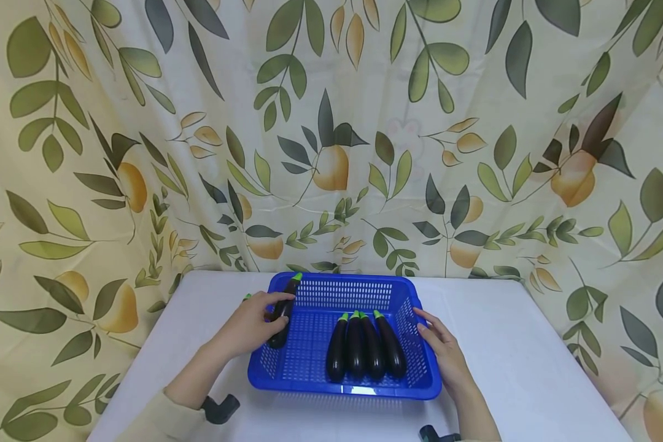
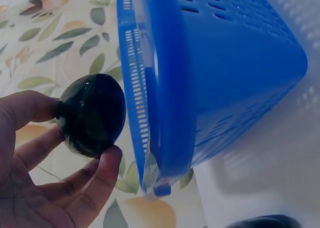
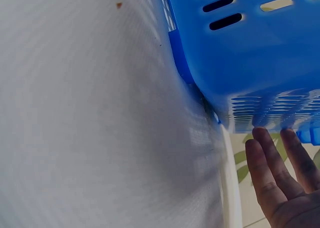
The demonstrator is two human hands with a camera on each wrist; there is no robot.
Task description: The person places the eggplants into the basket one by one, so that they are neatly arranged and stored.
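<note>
My left hand (image 1: 256, 325) grips a dark purple eggplant (image 1: 283, 313) with a green stem over the left side of a blue plastic basket (image 1: 342, 388). In the left wrist view, fingers and thumb are round the glossy eggplant (image 2: 92, 115), which is beside the basket's rim (image 2: 170, 88). My right hand (image 1: 444, 350) rests against the basket's right side. Its fairly straight fingers (image 3: 270, 163) touch the outer wall in the right wrist view. Several eggplants (image 1: 356, 350) lie side by side in the basket's right half, stems pointing to the back.
A green stem tip (image 1: 247, 297) shows left of the basket, mostly hidden behind my left hand. A white cloth (image 1: 492, 344) covers the table. Behind it hangs a leaf-and-fruit patterned curtain (image 1: 331, 227).
</note>
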